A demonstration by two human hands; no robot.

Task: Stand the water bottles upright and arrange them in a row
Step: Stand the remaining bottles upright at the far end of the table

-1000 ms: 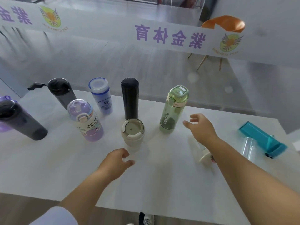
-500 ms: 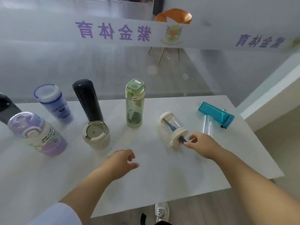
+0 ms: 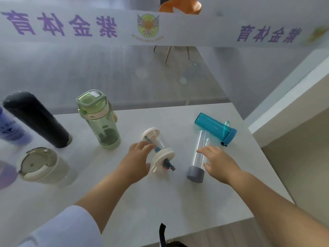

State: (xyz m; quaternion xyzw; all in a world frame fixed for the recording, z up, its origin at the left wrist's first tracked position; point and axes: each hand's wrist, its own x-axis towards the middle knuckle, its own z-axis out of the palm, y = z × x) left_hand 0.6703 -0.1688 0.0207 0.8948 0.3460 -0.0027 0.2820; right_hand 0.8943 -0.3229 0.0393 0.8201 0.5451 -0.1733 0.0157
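Observation:
On the white table (image 3: pixel 178 202) three bottles lie on their sides: a clear bottle with cream caps (image 3: pixel 159 148), a slim clear tube bottle with a grey cap (image 3: pixel 197 157), and a teal bottle (image 3: pixel 214 128). My left hand (image 3: pixel 138 162) touches the cream-capped bottle from its left, fingers spread around it. Just right of the tube bottle, my right hand (image 3: pixel 218 162) is open with its fingertips at the tube. A green bottle (image 3: pixel 99 120), a black flask (image 3: pixel 37 120) and a cream cup (image 3: pixel 41 165) stand upright at the left.
A blue-labelled bottle (image 3: pixel 10 129) and part of a purple bottle (image 3: pixel 7 173) are cut off at the left edge. A frosted glass wall with purple lettering runs behind the table. The table's right edge lies just beyond the teal bottle.
The view has swung right. My left hand moved forward onto the cream-capped bottle. My right hand left that bottle and shifted right to the slim tube bottle.

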